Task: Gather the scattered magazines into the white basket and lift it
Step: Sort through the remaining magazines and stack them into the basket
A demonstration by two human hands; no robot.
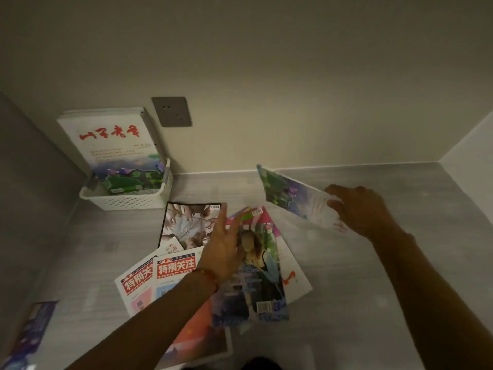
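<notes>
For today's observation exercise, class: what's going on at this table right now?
A person is tidying magazines. The right hand holds one magazine lifted above the table. The left hand hovers open over the pile still lying loose. The basket, back left by the wall, already holds some magazines standing upright.

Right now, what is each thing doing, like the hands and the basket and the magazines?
White basket: on the table, not lifted, magazines standing in it.
Magazines in the basket: upright, leaning toward the wall.
Right hand: grips one magazine.
Held magazine: lifted off the table, tilted.
Left hand: open, over the pile.
Scattered magazines: lying flat, overlapping.
Wall socket: nothing plugged in.
</notes>
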